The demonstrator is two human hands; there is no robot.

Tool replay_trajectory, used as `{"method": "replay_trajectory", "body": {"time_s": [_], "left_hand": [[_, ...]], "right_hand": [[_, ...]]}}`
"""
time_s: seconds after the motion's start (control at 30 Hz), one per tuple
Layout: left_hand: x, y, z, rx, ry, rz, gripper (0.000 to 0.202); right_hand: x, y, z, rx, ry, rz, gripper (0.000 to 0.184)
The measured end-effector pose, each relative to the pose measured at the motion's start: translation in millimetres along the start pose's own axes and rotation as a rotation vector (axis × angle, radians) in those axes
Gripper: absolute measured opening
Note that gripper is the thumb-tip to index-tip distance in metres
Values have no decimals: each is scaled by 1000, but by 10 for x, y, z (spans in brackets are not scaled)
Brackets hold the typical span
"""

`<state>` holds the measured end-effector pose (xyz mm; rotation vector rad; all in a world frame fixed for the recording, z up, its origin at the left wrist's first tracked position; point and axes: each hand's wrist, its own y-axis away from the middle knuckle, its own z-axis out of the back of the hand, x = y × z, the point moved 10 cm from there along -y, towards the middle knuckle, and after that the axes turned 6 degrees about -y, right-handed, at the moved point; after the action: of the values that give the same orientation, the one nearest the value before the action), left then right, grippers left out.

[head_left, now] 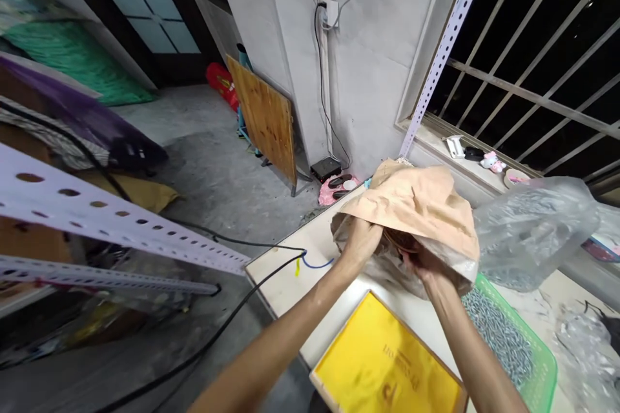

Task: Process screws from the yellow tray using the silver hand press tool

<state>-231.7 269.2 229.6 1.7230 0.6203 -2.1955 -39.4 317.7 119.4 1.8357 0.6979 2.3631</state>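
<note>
Both my hands reach under the flap of a tan paper sack (416,206) lying on the white table (285,284). My left hand (361,239) is closed on the sack's clear plastic inner liner at its mouth. My right hand (423,264) is also closed at the mouth, its fingers partly hidden under the paper flap. Something dark brown shows between the hands inside the opening; I cannot make out what it is.
A green basket (537,348) of small metal screws stands right of my arms, with a clear plastic bag (533,232) of screws behind it. A yellow board (387,361) lies at the table's front. Perforated white rails (111,219) and black cables cross the left.
</note>
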Motion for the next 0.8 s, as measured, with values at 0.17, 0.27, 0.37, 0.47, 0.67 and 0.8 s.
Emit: {"method": "replay_trajectory", "body": {"time_s": [0.17,0.27,0.37,0.47,0.67,0.8], "left_hand": [[269,721,140,63,-69,93,47],[781,1330,68,107,34,313,61],[1345,1981,-150,135,208,584,70],[1773,2488,-356,117,270,768,71],[2123,2861,-521,51,303,815,69],[2150,2876,-507,26,320,759,72]], "right_hand": [[-652,846,25,-43,-413,-562,14],[-861,1314,205,-49,-389,-542,26],[-1148,1630,408,-85,-315,-462,52],[-1435,1763,538,-133,-179,-337,74],[-1354,1823,471,-122,376,266,75],[-1331,1988,350,-56,683,575,82]]}}
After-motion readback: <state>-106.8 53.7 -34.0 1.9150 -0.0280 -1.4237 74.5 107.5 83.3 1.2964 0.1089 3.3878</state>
